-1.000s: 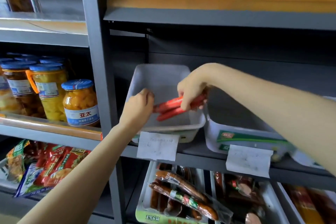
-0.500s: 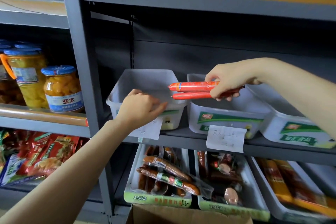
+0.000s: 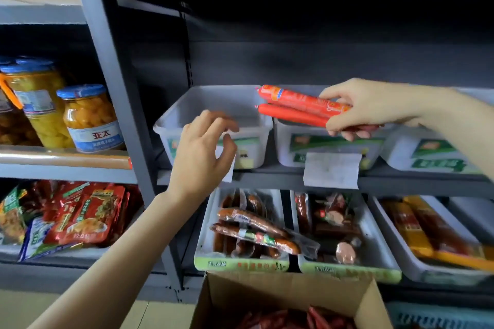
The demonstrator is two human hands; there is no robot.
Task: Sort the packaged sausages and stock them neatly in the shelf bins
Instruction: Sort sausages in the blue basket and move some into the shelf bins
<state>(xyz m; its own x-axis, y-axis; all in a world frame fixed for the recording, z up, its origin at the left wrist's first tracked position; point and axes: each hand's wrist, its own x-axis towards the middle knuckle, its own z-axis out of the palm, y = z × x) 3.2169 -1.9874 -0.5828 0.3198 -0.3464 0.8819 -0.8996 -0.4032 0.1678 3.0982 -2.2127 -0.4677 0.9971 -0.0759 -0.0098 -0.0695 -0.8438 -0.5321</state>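
Grey shelf [image 3: 267, 177] under white bins [image 3: 171, 128]

A dark grey metal shelving unit [image 3: 107, 67] filled the view, its back panel [image 3: 320, 48] deep in shadow. Wood-toned strips [image 3: 64, 159] edged the left-hand shelves. Down low, a sliver of pale tan floor [image 3: 24, 307] showed under soft, even light.

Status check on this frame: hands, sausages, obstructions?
Right hand grips red sausages above the bins. Left hand open by left bin. Nothing blocking.
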